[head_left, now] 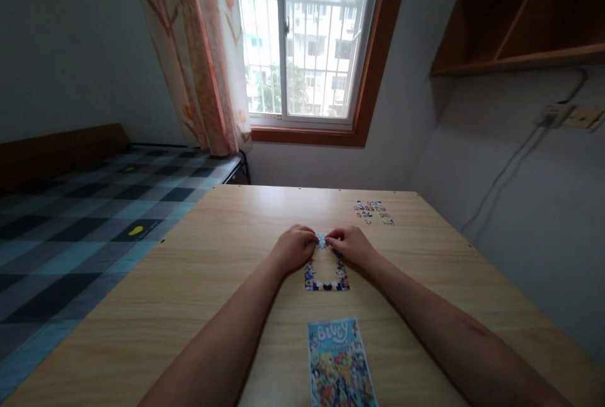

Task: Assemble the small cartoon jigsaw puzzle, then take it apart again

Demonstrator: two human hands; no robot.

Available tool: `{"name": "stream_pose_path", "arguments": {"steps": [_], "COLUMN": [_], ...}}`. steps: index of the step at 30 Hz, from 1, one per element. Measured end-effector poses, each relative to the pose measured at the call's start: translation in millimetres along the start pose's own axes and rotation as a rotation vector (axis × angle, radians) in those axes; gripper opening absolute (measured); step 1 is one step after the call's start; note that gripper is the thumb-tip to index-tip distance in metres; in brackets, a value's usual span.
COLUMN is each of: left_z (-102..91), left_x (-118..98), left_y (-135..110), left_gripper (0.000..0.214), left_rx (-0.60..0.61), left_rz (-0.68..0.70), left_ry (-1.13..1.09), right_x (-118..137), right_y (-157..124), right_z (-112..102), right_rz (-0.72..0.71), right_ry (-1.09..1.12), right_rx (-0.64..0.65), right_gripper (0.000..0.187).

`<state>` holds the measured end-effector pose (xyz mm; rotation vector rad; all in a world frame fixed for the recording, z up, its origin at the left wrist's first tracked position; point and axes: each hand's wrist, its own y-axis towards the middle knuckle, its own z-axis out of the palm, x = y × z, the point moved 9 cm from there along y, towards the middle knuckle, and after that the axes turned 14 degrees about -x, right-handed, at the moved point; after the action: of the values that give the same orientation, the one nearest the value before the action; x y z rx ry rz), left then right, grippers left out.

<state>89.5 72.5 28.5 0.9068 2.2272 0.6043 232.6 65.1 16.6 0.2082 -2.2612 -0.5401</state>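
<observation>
A small pale-blue puzzle piece (pixel 322 241) is sitting at the far edge of a half-built jigsaw frame (pixel 326 284). The frame is a hollow rectangle of joined, colourful cardboard pieces, lying flat on a pale wooden table (pixel 198 293). The piece is being held at that edge, seemingly because the outline has its gap there. The two hands are meeting over it from either side, so each is steadying one end.

The left hand (pixel 293 247) is resting knuckles-up at the frame's far left corner, fingers curled in and their tips closing on the piece. The right hand (pixel 353 245) is mirroring it at the far right corner, likewise curled tight with its fingertips on the same piece. Whether they are pinching it or pressing it flat is too small to tell. Both forearms are lying outside the frame, leaving its open middle uncovered.

Nearer the person than the frame, a glossy blue printed card with cartoon figures (pixel 341 363) is lying right way up to the wearer, probably so that it reads at a glance. Beyond the frame and to its right, a loose cluster of small colourful pieces (pixel 373 212) is lying spread in a single layer. Well to the frame's left, a bed with a blue-and-black checked cover (pixel 70 230) is standing. Far beyond the frame, a floral curtain (pixel 208 67) is hanging beside a barred window (pixel 307 35).
</observation>
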Motion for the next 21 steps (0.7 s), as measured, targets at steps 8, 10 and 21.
{"name": "stream_pose_path", "arguments": {"steps": [8,10,21], "left_z": [0.2,0.1,0.4], "left_x": [0,0,-1], "left_y": [1,1,1], "left_gripper": [0.022,0.022,0.023], "left_rx": [0.013,0.012,0.011], "left_rz": [-0.014,-0.015,-0.003], "left_ry": [0.017,0.019,0.023], "right_x": [3,-1,-14], "right_y": [-1,0,5], "right_z": [-1,0,-8], "right_rz": [-0.035,-0.042,-0.022], "right_ry": [-0.066,-0.077,-0.022], "right_rx": [-0.020,-0.034,-0.141], "right_gripper": [0.015,0.016,0.036]}}
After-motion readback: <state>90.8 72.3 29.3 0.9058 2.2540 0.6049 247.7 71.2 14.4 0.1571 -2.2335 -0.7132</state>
